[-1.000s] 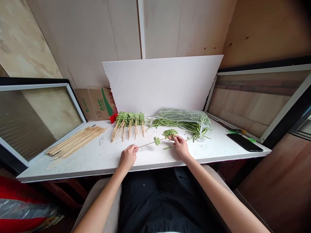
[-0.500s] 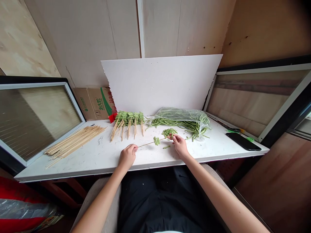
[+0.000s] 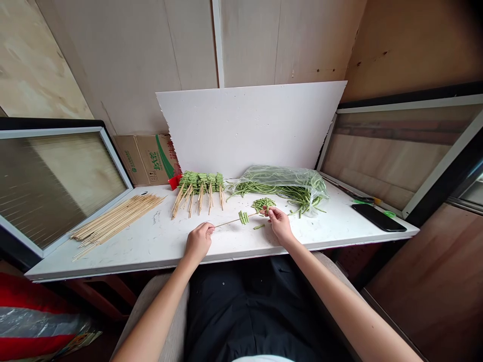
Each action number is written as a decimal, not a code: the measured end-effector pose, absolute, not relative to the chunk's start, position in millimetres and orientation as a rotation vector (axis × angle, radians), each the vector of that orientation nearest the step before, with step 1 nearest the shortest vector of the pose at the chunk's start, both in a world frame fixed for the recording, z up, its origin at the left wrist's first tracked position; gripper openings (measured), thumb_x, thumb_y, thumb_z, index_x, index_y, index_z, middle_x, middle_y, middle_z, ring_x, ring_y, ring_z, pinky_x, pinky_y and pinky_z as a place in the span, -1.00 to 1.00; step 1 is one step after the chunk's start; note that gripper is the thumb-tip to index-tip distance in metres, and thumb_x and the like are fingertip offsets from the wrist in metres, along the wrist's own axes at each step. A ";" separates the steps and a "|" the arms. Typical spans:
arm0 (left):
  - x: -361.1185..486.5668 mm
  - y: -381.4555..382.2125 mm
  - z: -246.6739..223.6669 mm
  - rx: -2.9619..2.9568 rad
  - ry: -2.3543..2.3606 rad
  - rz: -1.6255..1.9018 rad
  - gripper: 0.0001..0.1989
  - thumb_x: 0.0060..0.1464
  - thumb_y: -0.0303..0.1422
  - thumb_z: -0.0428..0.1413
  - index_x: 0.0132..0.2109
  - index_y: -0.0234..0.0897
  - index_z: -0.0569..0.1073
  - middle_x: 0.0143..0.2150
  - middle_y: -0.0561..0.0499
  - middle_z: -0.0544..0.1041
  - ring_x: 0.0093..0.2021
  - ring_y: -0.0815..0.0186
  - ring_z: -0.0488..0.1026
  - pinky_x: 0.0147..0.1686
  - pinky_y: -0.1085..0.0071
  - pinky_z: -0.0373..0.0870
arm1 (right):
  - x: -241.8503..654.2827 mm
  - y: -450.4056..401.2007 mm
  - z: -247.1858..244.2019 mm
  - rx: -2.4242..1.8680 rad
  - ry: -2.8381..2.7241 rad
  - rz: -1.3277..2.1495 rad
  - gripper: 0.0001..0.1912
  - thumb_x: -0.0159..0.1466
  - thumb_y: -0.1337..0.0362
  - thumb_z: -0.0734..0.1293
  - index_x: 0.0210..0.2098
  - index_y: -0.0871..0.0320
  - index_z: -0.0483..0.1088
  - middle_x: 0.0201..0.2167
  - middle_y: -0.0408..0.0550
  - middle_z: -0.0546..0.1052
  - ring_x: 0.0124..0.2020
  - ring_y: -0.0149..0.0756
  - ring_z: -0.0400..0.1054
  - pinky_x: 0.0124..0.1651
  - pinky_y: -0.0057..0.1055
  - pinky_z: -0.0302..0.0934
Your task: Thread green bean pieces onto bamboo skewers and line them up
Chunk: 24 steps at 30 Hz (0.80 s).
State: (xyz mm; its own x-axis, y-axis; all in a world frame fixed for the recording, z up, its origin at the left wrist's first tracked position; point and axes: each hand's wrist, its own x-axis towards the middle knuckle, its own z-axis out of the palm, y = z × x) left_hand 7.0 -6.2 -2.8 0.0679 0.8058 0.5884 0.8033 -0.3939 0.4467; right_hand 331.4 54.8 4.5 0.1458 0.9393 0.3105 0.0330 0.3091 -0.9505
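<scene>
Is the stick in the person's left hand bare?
No, several short green bean pieces are threaded on the stick, between the left hand and the right hand.

- From here, the box (image 3: 142, 173) shows big green characters (image 3: 155, 160), seemingly 北大荒, over lettering too tiny to read.
- Red characters (image 3: 173, 151) at its right edge, cut off, unclear to me.
- Small black signs (image 3: 153, 176) below.
- On its left panel, a green logo (image 3: 133, 169) and blurred print (image 3: 130, 159).

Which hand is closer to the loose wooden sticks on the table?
Left. The left hand is to the right of the loose sticks, pinching one skewer; the right hand is farther right, near the skewer's other end.
</scene>
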 end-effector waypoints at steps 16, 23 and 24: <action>4.7 -5.6 -5.4 2.278 1.754 1.308 -0.71 0.14 -0.62 0.02 -0.25 -0.18 0.58 -0.27 0.00 0.69 -0.22 0.22 0.63 -0.24 0.41 0.42 | 331.1 51.2 6.7 -1.083 -1.265 0.784 -0.42 0.19 -0.28 0.41 -0.27 0.14 0.63 -0.14 0.18 0.71 0.07 0.14 0.52 0.08 -0.10 0.35; 4.6 -6.5 -6.6 2.336 1.754 1.305 -0.68 0.13 -0.64 0.00 -0.28 -0.17 0.56 -0.28 0.02 0.68 -0.22 0.24 0.63 -0.28 0.43 0.40 | 330.6 50.4 6.1 -1.133 -1.301 0.691 -0.60 0.27 -0.10 0.38 -0.37 0.09 0.64 -0.12 0.13 0.71 0.11 0.11 0.54 0.24 -0.07 0.31; 4.7 -6.5 -6.7 2.341 1.755 1.306 -0.68 0.13 -0.64 0.00 -0.28 -0.17 0.56 -0.28 0.03 0.67 -0.22 0.24 0.63 -0.28 0.43 0.40 | 330.5 50.9 5.4 -1.140 -1.304 0.685 -0.61 0.27 -0.09 0.38 -0.38 0.09 0.63 -0.13 0.13 0.71 0.10 0.11 0.54 0.24 -0.06 0.31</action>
